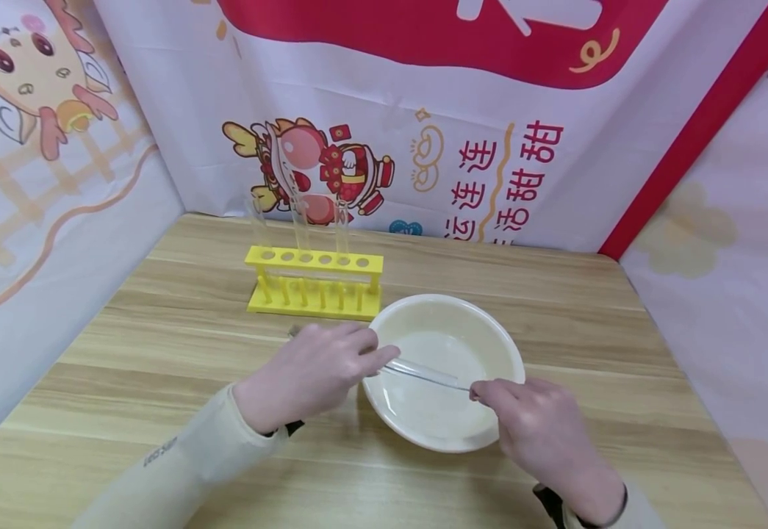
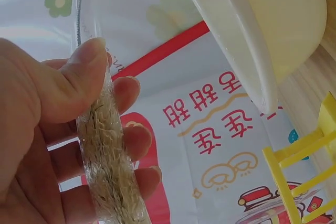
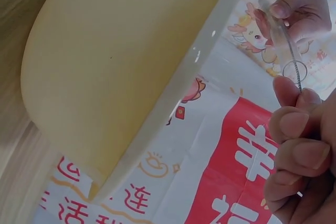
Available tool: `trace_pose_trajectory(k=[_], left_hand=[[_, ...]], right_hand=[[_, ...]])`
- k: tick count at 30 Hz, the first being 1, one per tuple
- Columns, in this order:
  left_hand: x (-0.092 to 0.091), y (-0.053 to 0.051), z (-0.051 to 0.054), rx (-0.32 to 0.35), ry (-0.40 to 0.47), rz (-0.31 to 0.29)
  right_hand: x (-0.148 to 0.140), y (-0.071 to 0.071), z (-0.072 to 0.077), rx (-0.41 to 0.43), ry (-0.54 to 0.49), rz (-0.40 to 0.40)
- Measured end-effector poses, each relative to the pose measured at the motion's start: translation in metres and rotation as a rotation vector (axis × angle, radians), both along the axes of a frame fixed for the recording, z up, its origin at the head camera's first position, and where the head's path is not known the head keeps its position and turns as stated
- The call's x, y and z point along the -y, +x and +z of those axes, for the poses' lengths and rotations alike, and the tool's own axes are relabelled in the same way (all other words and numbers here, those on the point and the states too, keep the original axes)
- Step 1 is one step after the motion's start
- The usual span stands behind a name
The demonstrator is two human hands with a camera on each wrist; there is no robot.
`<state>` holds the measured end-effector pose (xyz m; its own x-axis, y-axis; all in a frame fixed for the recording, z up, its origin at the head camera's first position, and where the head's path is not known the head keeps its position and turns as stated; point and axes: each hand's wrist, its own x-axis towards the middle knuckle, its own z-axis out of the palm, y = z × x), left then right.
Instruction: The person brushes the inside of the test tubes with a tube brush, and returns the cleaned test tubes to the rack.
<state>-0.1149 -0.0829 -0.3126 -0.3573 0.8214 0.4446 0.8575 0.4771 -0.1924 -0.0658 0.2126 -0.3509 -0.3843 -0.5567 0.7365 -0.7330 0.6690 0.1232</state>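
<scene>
My left hand (image 1: 320, 367) grips a clear glass test tube (image 2: 88, 11), its fingers wrapped around the side. Inside the tube sit the pale bristles of a test tube brush (image 2: 107, 153), filling the closed-looking lower stretch in the left wrist view. The brush's twisted wire handle (image 3: 298, 74) comes out of the tube's mouth. My right hand (image 1: 542, 422) pinches that wire between thumb and fingers, its other fingers curled. Tube and wire lie slantwise above a round white basin (image 1: 426, 415). Whether the basin holds water is hard to tell.
Behind the basin's left side stands a yellow test tube rack (image 1: 314, 262), with several holes and pegs. Three clear test tubes stand upright in it, including one (image 1: 342, 228) near its right. The wooden table (image 1: 589, 330) meets printed cloth walls (image 1: 384, 95) at the back and sides.
</scene>
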Motion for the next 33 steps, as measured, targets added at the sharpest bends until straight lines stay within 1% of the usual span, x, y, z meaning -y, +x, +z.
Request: trace_pose_trajectory(k=[2,4,8,12,16,20,25,33], left_hand=[[0.000,0.000,0.001,0.000,-0.003,0.000],[0.000,0.000,0.001,0.000,-0.001,0.000],[0.000,0.000,0.001,0.024,0.006,-0.005],[0.001,0.001,0.004,0.072,-0.002,-0.008],[0.003,0.002,0.009,0.140,0.000,-0.003],[0.007,0.001,0.012,0.197,-0.003,0.006],[0.010,0.000,0.013,0.243,-0.019,0.021],[0.015,0.000,0.018,0.311,-0.051,0.056]], right_hand=[[0.001,-0.001,0.001,-0.030,0.009,-0.003],[0.001,-0.003,0.004,-0.076,0.021,-0.005],[0.001,-0.008,0.013,-0.221,0.041,-0.019],[0.001,-0.011,0.021,-0.346,0.027,-0.013],[0.001,-0.013,0.023,-0.429,0.006,0.013],[0.000,-0.016,0.020,-0.487,-0.010,0.030],[-0.002,-0.021,0.014,-0.540,-0.028,0.041],[-0.007,-0.024,0.008,-0.573,-0.050,0.046]])
